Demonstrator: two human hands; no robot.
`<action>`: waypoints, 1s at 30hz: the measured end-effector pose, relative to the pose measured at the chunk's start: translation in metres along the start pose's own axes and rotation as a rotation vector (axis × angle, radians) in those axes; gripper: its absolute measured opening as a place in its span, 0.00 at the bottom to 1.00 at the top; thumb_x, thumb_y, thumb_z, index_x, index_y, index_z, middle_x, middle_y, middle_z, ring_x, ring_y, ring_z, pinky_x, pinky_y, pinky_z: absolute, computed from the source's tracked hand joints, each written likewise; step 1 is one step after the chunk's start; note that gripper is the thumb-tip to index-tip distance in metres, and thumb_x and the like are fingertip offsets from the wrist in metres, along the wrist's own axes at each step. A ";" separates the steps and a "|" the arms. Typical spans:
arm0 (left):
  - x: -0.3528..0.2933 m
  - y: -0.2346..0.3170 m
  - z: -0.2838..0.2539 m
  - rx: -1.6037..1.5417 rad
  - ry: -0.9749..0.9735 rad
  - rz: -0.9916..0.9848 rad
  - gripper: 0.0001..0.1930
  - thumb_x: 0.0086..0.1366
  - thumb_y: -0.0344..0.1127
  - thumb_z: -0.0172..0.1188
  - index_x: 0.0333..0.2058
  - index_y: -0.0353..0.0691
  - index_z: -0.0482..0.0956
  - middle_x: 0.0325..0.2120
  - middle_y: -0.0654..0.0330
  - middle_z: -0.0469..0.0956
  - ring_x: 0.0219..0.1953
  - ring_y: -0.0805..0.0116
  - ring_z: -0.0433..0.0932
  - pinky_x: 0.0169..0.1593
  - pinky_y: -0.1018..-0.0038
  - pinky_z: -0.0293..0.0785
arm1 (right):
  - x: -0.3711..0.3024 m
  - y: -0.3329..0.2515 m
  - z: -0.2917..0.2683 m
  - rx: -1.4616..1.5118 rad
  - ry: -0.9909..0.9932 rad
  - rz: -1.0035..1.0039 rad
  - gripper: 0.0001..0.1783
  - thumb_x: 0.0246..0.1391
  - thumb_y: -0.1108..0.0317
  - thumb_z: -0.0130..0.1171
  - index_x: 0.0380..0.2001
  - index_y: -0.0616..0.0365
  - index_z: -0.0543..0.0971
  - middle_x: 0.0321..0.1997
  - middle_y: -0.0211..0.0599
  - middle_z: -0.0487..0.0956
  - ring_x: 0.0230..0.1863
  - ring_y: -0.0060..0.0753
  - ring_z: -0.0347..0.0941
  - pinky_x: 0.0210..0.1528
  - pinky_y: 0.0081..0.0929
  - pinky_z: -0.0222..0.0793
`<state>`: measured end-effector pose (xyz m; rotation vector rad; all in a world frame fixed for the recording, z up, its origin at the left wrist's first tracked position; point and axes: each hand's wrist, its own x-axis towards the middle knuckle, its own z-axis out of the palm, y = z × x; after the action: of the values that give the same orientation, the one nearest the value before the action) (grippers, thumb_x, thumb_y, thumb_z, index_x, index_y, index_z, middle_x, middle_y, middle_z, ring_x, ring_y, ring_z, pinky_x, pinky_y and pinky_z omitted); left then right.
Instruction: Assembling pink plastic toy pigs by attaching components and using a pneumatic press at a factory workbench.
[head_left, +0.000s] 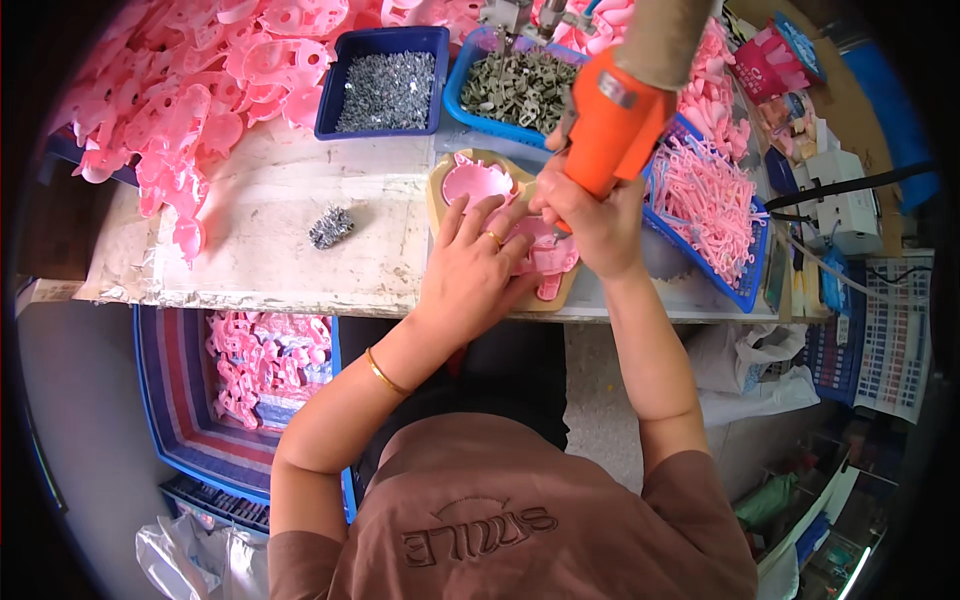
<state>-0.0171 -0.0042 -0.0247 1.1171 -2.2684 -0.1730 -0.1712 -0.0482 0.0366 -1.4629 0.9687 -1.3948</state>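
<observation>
My right hand (pixel 608 222) is wrapped round an orange electric screwdriver (pixel 612 130), held nearly upright over the work. Its tip reaches down beside the left fingers, and the contact point is partly hidden. My left hand (pixel 462 275) lies with fingers spread over a pink plastic shell part (pixel 477 182), touching it. A gold bangle is on that wrist. The pink part sits in a tan holding block (pixel 438 188) near the table's front edge. More pink pieces (pixel 553 256) of it show right of the left fingers, in the block's lower half.
A small heap of screws (pixel 331 228) lies left of the block. Behind stand a dark blue tray (pixel 326 110) of screws and a blue basket (pixel 456 98) of grey-brown clips. Pink shells (pixel 205 95) pile up far left. A blue tray (pixel 746 297) holds pink sticks at right.
</observation>
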 end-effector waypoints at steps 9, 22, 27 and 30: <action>-0.034 0.029 -0.016 -0.068 0.090 0.117 0.15 0.56 0.36 0.68 0.41 0.39 0.79 0.47 0.57 0.77 0.52 0.58 0.74 0.62 0.59 0.67 | 0.053 -0.077 0.050 -0.153 -0.295 -0.405 0.19 0.63 0.63 0.62 0.48 0.69 0.76 0.39 0.32 0.80 0.37 0.19 0.74 0.43 0.19 0.70; -0.033 0.061 -0.009 0.194 -0.094 -0.029 0.32 0.59 0.44 0.65 0.59 0.35 0.71 0.60 0.55 0.71 0.53 0.61 0.70 0.57 0.67 0.67 | 0.182 -0.131 0.022 -0.258 -0.440 -0.596 0.33 0.55 0.58 0.68 0.59 0.64 0.71 0.37 0.29 0.79 0.36 0.18 0.74 0.40 0.18 0.70; -0.030 0.058 0.000 0.320 -0.190 -0.100 0.28 0.64 0.44 0.56 0.59 0.34 0.73 0.61 0.51 0.70 0.50 0.60 0.68 0.44 0.70 0.66 | 0.093 -0.127 0.057 0.246 -0.255 -0.183 0.31 0.44 0.72 0.58 0.54 0.68 0.66 0.28 0.37 0.75 0.32 0.29 0.77 0.41 0.28 0.77; -0.024 0.058 0.002 0.431 -0.197 -0.021 0.23 0.65 0.42 0.53 0.55 0.37 0.78 0.59 0.49 0.72 0.51 0.56 0.67 0.43 0.69 0.64 | 0.073 -0.123 0.051 0.173 -0.206 -0.180 0.31 0.44 0.72 0.58 0.54 0.69 0.64 0.23 0.39 0.75 0.22 0.28 0.75 0.32 0.27 0.77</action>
<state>-0.0461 0.0509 -0.0162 1.3906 -2.5438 0.2195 -0.1189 -0.0741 0.1769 -1.5560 0.5842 -1.3853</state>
